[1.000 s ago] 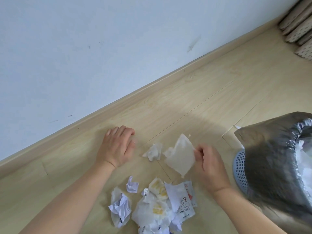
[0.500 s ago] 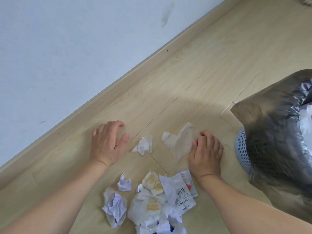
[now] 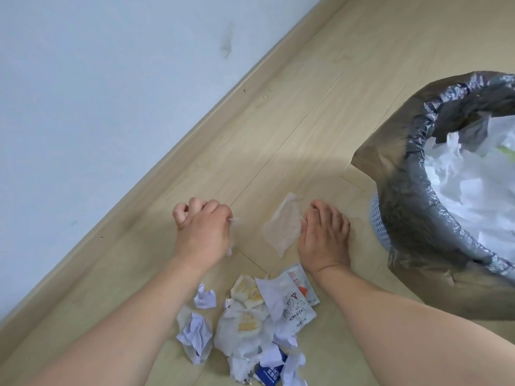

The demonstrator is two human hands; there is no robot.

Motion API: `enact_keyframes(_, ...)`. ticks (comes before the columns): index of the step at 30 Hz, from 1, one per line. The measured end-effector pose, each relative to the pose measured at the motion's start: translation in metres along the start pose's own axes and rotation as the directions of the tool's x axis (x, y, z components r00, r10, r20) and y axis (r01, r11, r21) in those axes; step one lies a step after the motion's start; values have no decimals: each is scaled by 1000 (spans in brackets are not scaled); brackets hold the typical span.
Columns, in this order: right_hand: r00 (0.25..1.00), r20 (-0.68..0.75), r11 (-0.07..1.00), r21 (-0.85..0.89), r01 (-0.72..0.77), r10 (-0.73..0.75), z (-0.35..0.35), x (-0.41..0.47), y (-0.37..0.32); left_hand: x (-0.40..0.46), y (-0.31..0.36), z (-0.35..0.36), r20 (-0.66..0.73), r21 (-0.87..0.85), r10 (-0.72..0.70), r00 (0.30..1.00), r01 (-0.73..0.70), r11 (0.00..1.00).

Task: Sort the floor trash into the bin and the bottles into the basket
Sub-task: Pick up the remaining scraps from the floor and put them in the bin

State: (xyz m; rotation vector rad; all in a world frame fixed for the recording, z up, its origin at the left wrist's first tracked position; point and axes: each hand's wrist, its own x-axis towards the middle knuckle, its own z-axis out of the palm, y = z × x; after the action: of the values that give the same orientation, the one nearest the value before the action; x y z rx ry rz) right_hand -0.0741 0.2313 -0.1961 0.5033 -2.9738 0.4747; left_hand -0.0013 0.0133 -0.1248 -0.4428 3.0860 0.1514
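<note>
Both hands are down on the wood floor (image 3: 278, 112) near the skirting. The left hand (image 3: 202, 232) is curled into a fist, and white wisps poke out at its thumb side and under the palm, so it looks clamped on a small tissue scrap (image 3: 233, 220), though motion blur makes that hard to be sure of. The right hand (image 3: 324, 238) lies palm down, fingers together and bent, its fingertips (image 3: 306, 218) touching the edge of a thin translucent wrapper (image 3: 282, 228) that lies flat on the boards between the two hands. Whether it pinches that edge or only presses it, I cannot tell. Just beside the right hand stands the bin (image 3: 379, 218), pale lattice wall, grey liner (image 3: 412, 168) folded over the rim, white crumpled waste inside. Nearer the body sits the pile (image 3: 256, 321): crumpled paper balls, printed wrappers, a blue-labelled scrap, all touching or overlapping between the forearms.
</note>
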Motion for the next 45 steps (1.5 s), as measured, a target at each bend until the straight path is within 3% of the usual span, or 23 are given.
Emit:
enact_keyframes(3,999,40,1000,24,-13,12,-1,-2,1,-8,15,-31,31,-183,-334,942,334,925)
enact_keyframes(4,998,67,999,32,-23,20,-1,-2,-1,-11,20,-43,86,-301,-436,896,440,846)
enact_keyframes(6,991,129,998,48,-39,33,-6,-2,-5,-16,26,-64,273,-569,-554,787,596,566)
enact_keyframes(8,974,221,995,79,-60,41,-12,0,-5,-22,30,-80,457,-659,-558,693,685,311)
enact_keyframes(10,946,322,985,145,-98,47,-24,2,-3,-32,35,-96,527,-634,-560,639,735,242)
enact_keyframes(14,889,455,933,298,-202,47,-78,9,-18,-54,56,-123,518,-692,-556,650,701,175)
enact_keyframes(16,884,467,871,438,-222,-10,-119,21,-31,-59,68,-139,494,-714,-544,679,673,191)
enact_keyframes(19,940,319,826,557,-84,-119,-193,44,-44,-63,86,-175,418,-732,-543,728,624,273)
enact_keyframes(24,948,226,869,487,87,-222,-304,76,-27,-57,114,-240,253,-784,-542,801,498,370)
enact_keyframes(28,981,129,913,400,80,-143,-364,87,17,-44,164,-272,175,-819,-474,863,395,416)
enact_keyframes(32,990,138,945,325,-21,-26,-373,89,61,-33,235,-269,164,-814,-358,919,331,477)
enact_keyframes(36,980,189,968,231,-101,57,-363,80,93,-22,291,-239,203,-748,-336,920,367,552)
enact_keyframes(40,959,250,968,179,-177,129,-359,76,110,-13,319,-221,225,-652,-330,917,393,648)
enact_keyframes(45,949,273,974,114,-194,157,-367,81,116,-7,322,-219,261,-627,-201,944,324,709)
